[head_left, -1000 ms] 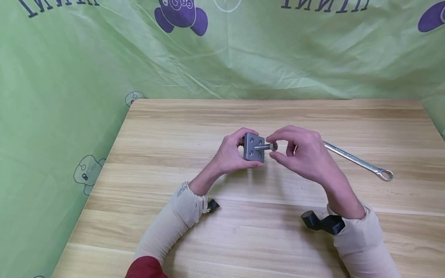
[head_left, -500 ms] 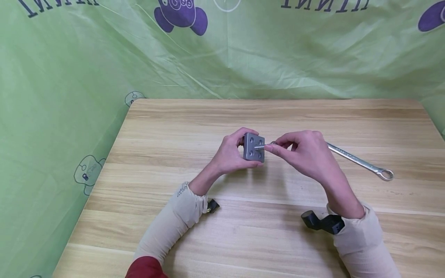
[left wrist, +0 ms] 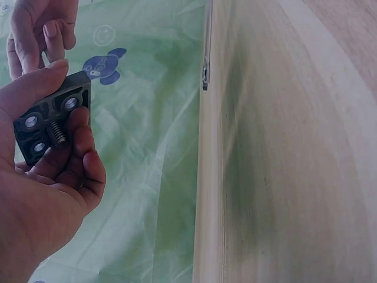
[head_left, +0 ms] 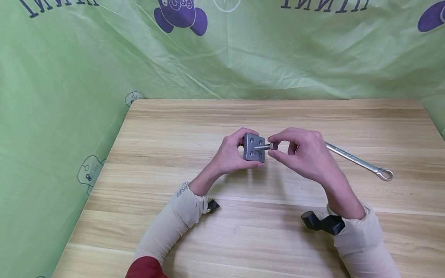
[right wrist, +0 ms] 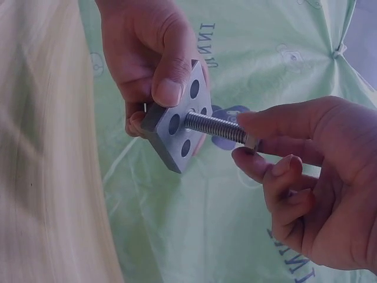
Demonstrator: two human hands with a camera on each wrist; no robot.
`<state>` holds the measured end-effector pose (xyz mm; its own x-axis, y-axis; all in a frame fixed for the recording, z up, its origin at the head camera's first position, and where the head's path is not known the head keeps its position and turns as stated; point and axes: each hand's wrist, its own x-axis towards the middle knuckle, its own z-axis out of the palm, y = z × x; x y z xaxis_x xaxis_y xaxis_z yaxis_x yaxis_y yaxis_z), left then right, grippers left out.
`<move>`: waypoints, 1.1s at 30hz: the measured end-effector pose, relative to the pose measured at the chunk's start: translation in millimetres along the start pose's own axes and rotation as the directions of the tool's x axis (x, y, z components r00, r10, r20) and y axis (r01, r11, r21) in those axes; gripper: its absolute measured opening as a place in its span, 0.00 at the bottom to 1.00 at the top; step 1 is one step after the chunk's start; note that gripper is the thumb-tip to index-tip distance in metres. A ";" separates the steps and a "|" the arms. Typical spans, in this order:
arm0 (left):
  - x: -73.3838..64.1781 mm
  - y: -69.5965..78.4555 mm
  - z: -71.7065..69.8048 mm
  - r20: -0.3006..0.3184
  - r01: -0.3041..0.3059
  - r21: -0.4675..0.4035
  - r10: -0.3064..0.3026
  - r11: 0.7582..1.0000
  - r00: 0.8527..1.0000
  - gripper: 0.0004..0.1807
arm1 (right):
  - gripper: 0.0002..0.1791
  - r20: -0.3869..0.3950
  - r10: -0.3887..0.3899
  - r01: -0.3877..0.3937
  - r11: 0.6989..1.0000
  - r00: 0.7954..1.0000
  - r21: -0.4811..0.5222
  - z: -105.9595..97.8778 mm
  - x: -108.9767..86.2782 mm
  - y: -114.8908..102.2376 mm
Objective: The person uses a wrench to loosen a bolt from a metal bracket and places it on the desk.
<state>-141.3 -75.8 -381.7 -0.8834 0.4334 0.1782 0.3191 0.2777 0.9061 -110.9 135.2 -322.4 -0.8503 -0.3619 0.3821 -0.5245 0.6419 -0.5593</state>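
My left hand (head_left: 227, 154) grips a square grey metal plate (right wrist: 168, 138) by its edges, raised over the table. A threaded hex bolt (right wrist: 215, 127) runs through the plate's middle, between the holes near the corners. Much of its thread stands out on the side toward my right hand (head_left: 302, 152). That hand pinches the bolt's head between thumb and finger, its other fingers curled loosely below. On the plate's ribbed back, in the left wrist view, the bolt's threaded end (left wrist: 57, 134) sticks out beside my left fingers.
A long combination wrench (head_left: 361, 160) lies on the wooden table (head_left: 243, 239) to the right, its far end hidden behind my right hand. Green printed cloth (head_left: 264, 61) hangs behind the table and at the left.
Half a second ago my right thumb had rolled forward over the bolt's head; now thumb and finger are back on either side of it. The left hand and plate stay put.
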 end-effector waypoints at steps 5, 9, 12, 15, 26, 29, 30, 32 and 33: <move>-0.1 -0.2 0.2 0.002 0.003 -0.004 -0.003 1.000 1.000 0.39 | 0.14 -0.023 -0.053 0.054 0.998 0.998 0.034 1.0 0.0 -0.2; 0.1 0.2 0.2 0.001 0.000 0.002 0.000 1.000 1.000 0.39 | 0.16 -0.034 -0.088 0.090 0.995 0.996 0.051 1.7 0.3 0.1; 0.4 0.1 0.1 0.000 -0.003 0.010 0.003 1.000 1.000 0.40 | 0.17 -0.023 -0.097 0.098 0.994 0.995 0.054 1.3 0.3 0.6; 0.5 -0.6 0.1 0.000 0.002 0.013 -0.002 1.000 1.000 0.39 | 0.16 0.000 -0.089 0.089 0.996 0.996 0.029 0.4 0.2 0.8; 0.0 0.9 -0.6 -0.005 0.005 0.019 -0.005 1.000 1.000 0.40 | 0.15 0.115 0.237 -0.232 0.971 0.965 -0.057 -4.4 3.4 -2.9; -0.1 1.2 -0.8 -0.004 0.003 0.023 -0.002 1.000 1.000 0.40 | 0.15 0.115 0.234 -0.228 0.972 0.965 -0.060 -4.7 3.4 -3.0; -0.1 1.0 -0.9 -0.002 0.002 0.025 -0.002 1.000 1.000 0.40 | 0.15 0.111 0.228 -0.223 0.973 0.967 -0.060 -4.4 3.4 -2.9; -0.2 0.9 -1.0 0.001 0.002 0.025 -0.002 1.000 1.000 0.40 | 0.13 0.101 0.209 -0.204 0.977 0.973 -0.055 -4.0 3.0 -2.8; -0.3 0.8 -1.0 0.003 0.003 0.022 -0.003 1.000 1.000 0.40 | 0.13 0.094 0.197 -0.193 0.980 0.976 -0.050 -3.7 2.8 -2.6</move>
<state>-141.1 -76.5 -380.7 -0.8834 0.4348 0.1748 0.3242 0.2978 0.8979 -111.7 135.0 -317.2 -0.9372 -0.2902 0.1934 -0.3476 0.7327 -0.5851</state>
